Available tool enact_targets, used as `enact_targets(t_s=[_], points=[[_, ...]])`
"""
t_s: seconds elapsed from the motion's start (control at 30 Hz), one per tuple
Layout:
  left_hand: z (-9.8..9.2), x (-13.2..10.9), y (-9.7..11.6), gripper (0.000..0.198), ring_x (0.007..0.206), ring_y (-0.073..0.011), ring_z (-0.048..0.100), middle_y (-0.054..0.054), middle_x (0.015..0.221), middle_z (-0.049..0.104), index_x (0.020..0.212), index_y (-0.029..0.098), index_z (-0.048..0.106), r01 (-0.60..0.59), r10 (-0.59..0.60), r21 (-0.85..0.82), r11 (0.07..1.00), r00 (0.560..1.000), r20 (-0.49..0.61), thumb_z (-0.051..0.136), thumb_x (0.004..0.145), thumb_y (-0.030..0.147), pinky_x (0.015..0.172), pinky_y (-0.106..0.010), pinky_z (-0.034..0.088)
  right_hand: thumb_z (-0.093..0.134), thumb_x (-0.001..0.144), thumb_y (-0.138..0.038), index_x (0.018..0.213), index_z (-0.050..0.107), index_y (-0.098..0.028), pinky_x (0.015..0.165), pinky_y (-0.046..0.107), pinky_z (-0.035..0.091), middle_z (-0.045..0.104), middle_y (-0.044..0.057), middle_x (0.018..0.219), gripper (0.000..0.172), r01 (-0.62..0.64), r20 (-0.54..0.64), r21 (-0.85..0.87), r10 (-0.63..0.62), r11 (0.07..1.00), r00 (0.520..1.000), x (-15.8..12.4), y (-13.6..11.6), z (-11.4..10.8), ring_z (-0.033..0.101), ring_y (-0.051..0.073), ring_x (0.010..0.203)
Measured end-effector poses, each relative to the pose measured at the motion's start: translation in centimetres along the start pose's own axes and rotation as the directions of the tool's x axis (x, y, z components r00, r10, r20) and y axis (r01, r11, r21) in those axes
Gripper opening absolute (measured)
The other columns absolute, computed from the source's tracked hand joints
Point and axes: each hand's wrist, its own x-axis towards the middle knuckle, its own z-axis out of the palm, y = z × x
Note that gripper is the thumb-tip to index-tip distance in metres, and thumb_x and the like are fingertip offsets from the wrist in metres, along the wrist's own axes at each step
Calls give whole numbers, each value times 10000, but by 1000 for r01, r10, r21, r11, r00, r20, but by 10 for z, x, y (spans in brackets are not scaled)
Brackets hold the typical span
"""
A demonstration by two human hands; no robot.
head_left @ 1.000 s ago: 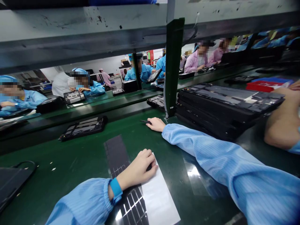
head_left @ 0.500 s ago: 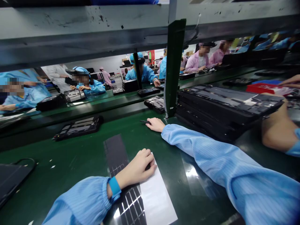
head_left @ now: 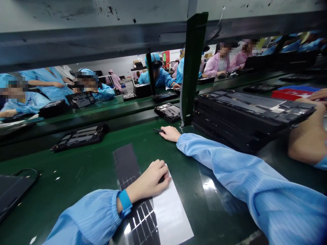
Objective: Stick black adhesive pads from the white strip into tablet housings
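My left hand point(head_left: 150, 179) rests with curled fingers on a long dark strip point(head_left: 127, 163) and the white sheet point(head_left: 170, 212) beside it, on the green bench point(head_left: 76, 177). Whether the fingers hold anything is hidden. My right hand point(head_left: 170, 133) is stretched far forward, fingers closed around a thin dark tool point(head_left: 158, 130) lying on the bench near a green upright post point(head_left: 191, 68). Both arms wear light blue sleeves; a blue band circles the left wrist.
A stack of black device trays point(head_left: 250, 115) stands right of my right arm. A neighbour's bare forearm point(head_left: 306, 136) leans at the far right by a red box point(head_left: 291, 93). Black trays point(head_left: 79, 136) ride the conveyor behind. A dark device point(head_left: 12, 190) lies at left. A shelf hangs overhead.
My hands have hardly moved. The tray on the conveyor has drifted left, and workers across the line have shifted.
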Motion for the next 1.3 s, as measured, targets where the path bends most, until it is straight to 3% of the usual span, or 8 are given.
enact_targets(t_s=[0.23,0.4,0.63,0.77,0.9,1.13,1.23,1.3], points=[[1,-1,-1,129,741,-139,396,-18,772,439,723,170,414,1,-1,1,1000,1000,-7,411,846,209,710,-290,353,486,869,-340,1038,558,-125,815,376,457,574,67,1011,282,-46,-2,163,47,986,999,0,0,2,558,158,917],[2,0,-2,133,737,-138,399,-16,758,437,711,172,406,-5,5,15,1000,1000,-17,417,839,208,707,-282,353,488,866,-354,960,580,-116,791,353,467,589,54,945,272,-175,-41,426,212,888,976,5,4,2,567,146,874],[0,1,-1,155,730,-134,399,-19,759,437,698,170,410,-28,28,53,998,999,-15,420,843,223,713,-272,359,469,882,-329,1095,522,-116,693,304,503,569,67,992,306,-322,39,845,551,427,834,20,21,4,575,127,816],[0,1,-1,174,727,-136,394,-21,757,437,691,171,404,-40,41,75,996,999,-17,413,851,237,712,-273,354,483,875,-316,1134,506,-128,733,328,499,549,78,1059,320,-287,113,943,649,169,752,38,22,-2,567,148,881],[-1,1,-1,181,723,-137,392,-22,761,439,683,170,397,-36,36,76,996,999,-4,415,850,238,708,-274,349,488,871,-314,1151,499,-132,770,355,488,534,85,1100,333,-274,207,962,685,-11,699,57,14,-7,556,163,926],[-2,2,0,186,725,-137,391,-21,776,436,675,170,387,-47,45,83,995,999,21,423,844,239,708,-275,344,484,874,-315,1125,511,-126,745,338,493,547,78,1063,315,-249,285,958,567,-141,773,72,-9,-18,561,151,892],[-1,2,0,182,727,-144,384,-26,795,435,695,171,400,-40,37,124,991,999,31,410,855,258,693,-286,343,486,875,-292,984,537,-104,546,206,467,555,22,839,223,-269,317,948,473,-168,822,65,-21,-29,530,70,646],[0,2,0,180,727,-148,380,-30,807,435,713,171,411,-32,28,147,989,999,32,400,863,269,683,-291,344,490,873,-261,799,502,-104,374,126,318,464,-35,639,175,-293,343,939,405,-181,848,50,-33,-34,374,14,448]])
